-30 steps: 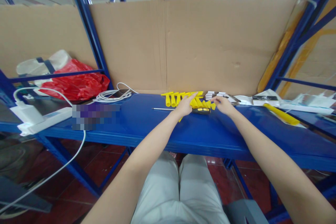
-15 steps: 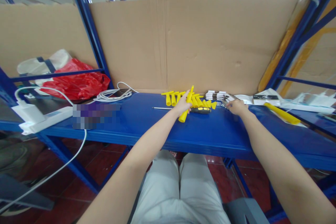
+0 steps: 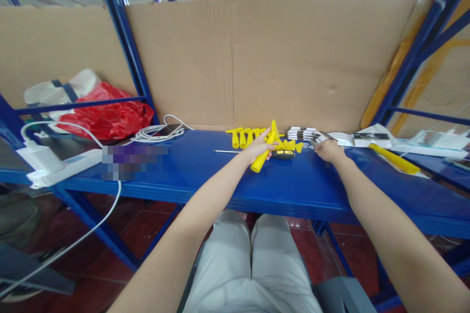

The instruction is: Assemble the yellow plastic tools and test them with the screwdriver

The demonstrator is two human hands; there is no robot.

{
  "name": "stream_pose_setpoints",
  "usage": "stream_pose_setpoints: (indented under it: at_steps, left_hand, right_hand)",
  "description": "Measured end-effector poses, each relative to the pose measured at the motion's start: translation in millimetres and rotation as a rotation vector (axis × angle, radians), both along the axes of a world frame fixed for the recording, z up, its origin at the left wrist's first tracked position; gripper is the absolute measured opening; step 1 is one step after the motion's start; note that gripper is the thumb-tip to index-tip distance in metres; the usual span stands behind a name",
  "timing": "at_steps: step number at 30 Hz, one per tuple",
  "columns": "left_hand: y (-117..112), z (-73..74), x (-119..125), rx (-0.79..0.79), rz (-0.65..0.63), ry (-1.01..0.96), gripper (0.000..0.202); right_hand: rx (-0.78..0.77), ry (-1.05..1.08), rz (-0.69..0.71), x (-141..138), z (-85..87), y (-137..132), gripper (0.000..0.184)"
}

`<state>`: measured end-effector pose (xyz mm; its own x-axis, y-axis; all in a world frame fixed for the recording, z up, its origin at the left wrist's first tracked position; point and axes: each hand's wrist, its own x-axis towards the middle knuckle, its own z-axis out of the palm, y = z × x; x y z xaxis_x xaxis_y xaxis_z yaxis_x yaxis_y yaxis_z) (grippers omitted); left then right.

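My left hand is wrapped around a yellow plastic handle, a tube with a narrower, flared head, held tilted above the blue shelf. My right hand reaches down by the small metal pieces and the metal plates. Its fingers are closed together, and whatever they pinch is too small to make out. Behind my left hand, several more yellow handles lie in a row. A screwdriver with a black and yellow grip lies across the shelf, partly hidden by my left hand.
Stacked white packets lie at the back, against the cardboard wall. Farther right are a yellow tube and a small box. A coiled white cable, a power strip and a red bag are leftward.
The yellow handle in my left hand has turned, its head swinging slightly right and showing its broader face. My left hand has shifted its hold; my right hand has moved slightly left.
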<state>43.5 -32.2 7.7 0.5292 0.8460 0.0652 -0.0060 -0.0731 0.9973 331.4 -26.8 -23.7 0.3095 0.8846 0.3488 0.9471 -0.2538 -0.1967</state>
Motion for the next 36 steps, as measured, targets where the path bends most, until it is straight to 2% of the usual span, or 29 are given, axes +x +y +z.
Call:
stream_pose_setpoints:
  at_steps: [7,14,18,20,25,27,30,36]
  left_hand:
    - [0,0.0,0,-0.045,-0.034,0.001,0.098]
    - [-3,-0.2,-2,-0.061,-0.150,-0.048,0.100]
    - [-5,1.3,-3,-0.091,-0.204,-0.094,0.101]
    - [-6,2.6,-3,-0.114,-0.216,-0.112,0.100]
    - [-9,4.8,-2,-0.136,-0.227,-0.111,0.098]
    - [-9,4.3,0,-0.123,-0.220,-0.089,0.099]
    - [-7,2.1,3,-0.083,-0.204,-0.044,0.097]
    - [-3,-4.3,8,-0.012,-0.208,0.000,0.092]
  right_hand:
    - [0.064,-0.124,0.132,1,-5.0,7,0.012]
    - [-0.013,-0.197,0.151,-11,-0.8,2,0.015]
    - [0.002,-0.109,0.129,-14,1.0,3,0.013]
    - [0.078,-0.027,0.158,-17,4.0,4,0.012]
    - [0.405,0.193,0.470,-33,14.8,4,0.011]
    - [0.495,0.279,0.538,-43,17.9,1,0.010]
    - [0.566,0.353,0.600,-58,20.1,-3,0.010]
    - [0.583,0.368,0.692,-75,19.7,-7,0.014]
